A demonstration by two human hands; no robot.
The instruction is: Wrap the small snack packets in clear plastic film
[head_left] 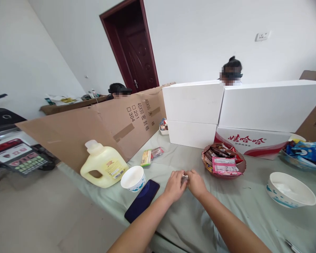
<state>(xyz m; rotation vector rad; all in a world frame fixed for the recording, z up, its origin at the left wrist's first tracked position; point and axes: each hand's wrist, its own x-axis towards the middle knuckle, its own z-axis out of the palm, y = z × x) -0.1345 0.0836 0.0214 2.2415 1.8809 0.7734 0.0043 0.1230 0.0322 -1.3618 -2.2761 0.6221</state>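
My left hand (175, 184) and my right hand (197, 183) meet over the pale green tablecloth (226, 211), fingers pinched together on a small white item (184, 175) held between them. What the item is I cannot tell. Just beyond my hands stands a brown bowl (223, 160) heaped with wrapped snacks. A dark phone (142, 200) lies flat to the left of my left forearm, next to a small white paper cup (133, 178).
A yellow detergent jug (103, 164) stands at the table's left edge by a leaning cardboard sheet (94, 123). White boxes (242, 105) wall off the back. A white bowl (291, 189) and a snack dish (305, 151) sit right. Two people sit behind the barriers.
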